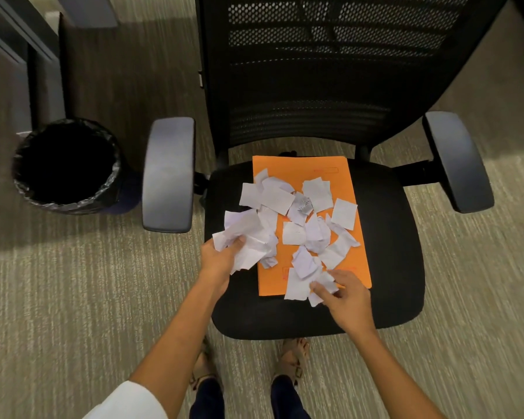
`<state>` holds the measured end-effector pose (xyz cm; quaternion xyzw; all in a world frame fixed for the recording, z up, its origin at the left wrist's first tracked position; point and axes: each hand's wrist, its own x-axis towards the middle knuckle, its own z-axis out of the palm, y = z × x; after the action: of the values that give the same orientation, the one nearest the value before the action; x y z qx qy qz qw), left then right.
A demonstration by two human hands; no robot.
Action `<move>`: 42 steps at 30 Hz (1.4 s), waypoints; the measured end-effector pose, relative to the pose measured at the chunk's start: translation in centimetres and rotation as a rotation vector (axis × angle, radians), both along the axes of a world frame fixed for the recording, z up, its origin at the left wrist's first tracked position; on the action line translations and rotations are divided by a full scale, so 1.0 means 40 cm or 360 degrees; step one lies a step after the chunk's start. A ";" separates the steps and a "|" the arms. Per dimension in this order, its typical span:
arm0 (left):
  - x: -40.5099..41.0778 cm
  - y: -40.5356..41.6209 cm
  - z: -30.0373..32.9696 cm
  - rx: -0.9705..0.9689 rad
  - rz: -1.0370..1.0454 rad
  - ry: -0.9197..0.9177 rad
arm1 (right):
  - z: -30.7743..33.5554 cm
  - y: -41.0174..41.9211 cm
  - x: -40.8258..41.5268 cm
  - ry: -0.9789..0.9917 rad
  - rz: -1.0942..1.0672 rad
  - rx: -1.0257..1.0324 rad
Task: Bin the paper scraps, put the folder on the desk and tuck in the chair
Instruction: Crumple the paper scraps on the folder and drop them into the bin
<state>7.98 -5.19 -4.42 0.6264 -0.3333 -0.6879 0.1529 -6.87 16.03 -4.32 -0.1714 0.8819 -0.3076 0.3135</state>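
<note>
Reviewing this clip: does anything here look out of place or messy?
Yes. Torn white paper scraps lie strewn over an orange folder on the chair seat, not a desk. The left hand grips a bunch; the right hand pinches more. The lined bin stands beside the chair.
</note>
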 end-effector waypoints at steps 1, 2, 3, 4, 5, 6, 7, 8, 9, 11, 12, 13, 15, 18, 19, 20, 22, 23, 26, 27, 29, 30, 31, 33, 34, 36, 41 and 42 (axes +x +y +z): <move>0.003 0.002 -0.001 0.0004 -0.0009 0.0007 | -0.011 -0.009 0.014 0.0025 0.0008 0.0069; 0.007 0.003 -0.003 0.0009 -0.0017 0.0013 | -0.025 -0.020 0.025 0.0050 -0.0019 0.0118; 0.011 0.003 -0.003 0.0011 -0.0027 0.0021 | -0.038 -0.033 0.033 0.0045 -0.0069 0.0167; 0.015 0.003 -0.002 0.0010 -0.0041 0.0025 | -0.044 -0.049 0.039 0.0047 -0.0108 0.0192; 0.019 0.003 -0.001 0.0007 -0.0053 0.0024 | -0.047 -0.066 0.045 0.0056 -0.0137 0.0209; 0.024 0.002 -0.001 0.0004 -0.0064 0.0013 | -0.048 -0.084 0.051 0.0078 -0.0147 0.0222; 0.030 0.003 -0.003 0.0007 -0.0069 -0.0002 | -0.045 -0.101 0.057 0.0083 -0.0173 0.0256; 0.037 0.003 -0.005 0.0010 -0.0072 -0.0010 | -0.042 -0.116 0.060 0.0093 -0.0217 0.0295; 0.042 0.004 -0.007 0.0014 -0.0073 -0.0014 | -0.037 -0.130 0.061 0.0101 -0.0270 0.0349; 0.050 0.007 -0.011 0.0027 -0.0083 -0.0003 | -0.033 -0.149 0.062 0.0115 -0.0321 0.0429; 0.052 0.009 -0.011 0.0034 -0.0090 0.0004 | -0.041 -0.153 0.061 0.0134 -0.0323 0.0433; 0.053 0.011 -0.011 0.0040 -0.0097 0.0005 | -0.050 -0.154 0.059 0.0151 -0.0328 0.0426; 0.057 0.014 -0.012 0.0057 -0.0107 0.0002 | -0.063 -0.152 0.057 0.0186 -0.0338 0.0400; 0.058 0.018 -0.020 0.0101 -0.0137 -0.0002 | -0.064 -0.146 0.055 0.0239 -0.0351 0.0371; 0.058 0.019 -0.021 0.0114 -0.0143 -0.0009 | -0.063 -0.144 0.056 0.0244 -0.0349 0.0369; 0.056 0.021 -0.021 0.0123 -0.0151 -0.0011 | -0.064 -0.141 0.057 0.0246 -0.0340 0.0361; 0.052 0.024 -0.023 0.0139 -0.0175 -0.0007 | -0.064 -0.136 0.056 0.0240 -0.0345 0.0355; 0.050 0.025 -0.022 0.0146 -0.0182 -0.0008 | -0.060 -0.134 0.053 0.0234 -0.0352 0.0337; 0.053 0.028 -0.030 0.0177 -0.0182 -0.0007 | -0.031 -0.130 0.041 0.0203 -0.0448 0.0186; 0.054 0.029 -0.033 0.0187 -0.0184 -0.0006 | -0.014 -0.132 0.037 0.0127 -0.0540 0.0129; 0.055 0.031 -0.035 0.0194 -0.0191 -0.0010 | 0.034 -0.143 0.033 -0.0194 -0.0738 -0.0059; 0.054 0.033 -0.037 0.0196 -0.0198 -0.0007 | 0.060 -0.151 0.034 -0.0367 -0.0767 -0.0181; 0.052 0.036 -0.038 0.0199 -0.0209 0.0000 | 0.084 -0.159 0.036 -0.0511 -0.0733 -0.0284; 0.050 0.043 -0.037 0.0193 -0.0247 0.0055 | 0.120 -0.180 0.052 -0.0684 -0.0504 -0.0384; 0.049 0.046 -0.036 0.0180 -0.0277 0.0107 | 0.130 -0.194 0.065 -0.0708 -0.0376 -0.0370; 0.049 0.050 -0.028 0.0158 -0.0340 0.0222 | 0.131 -0.225 0.093 -0.0601 -0.0143 -0.0241; 0.067 0.032 0.003 0.0240 -0.0427 0.0438 | 0.104 -0.272 0.113 -0.0324 0.0062 0.0026; 0.074 0.026 0.006 0.0280 -0.0423 0.0461 | 0.104 -0.276 0.112 -0.0291 0.0099 0.0078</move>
<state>10.95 -4.16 -4.18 0.4823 -0.3262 -0.8113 0.0520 -2.37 5.00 -0.17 -0.1620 0.8511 -0.2903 0.4063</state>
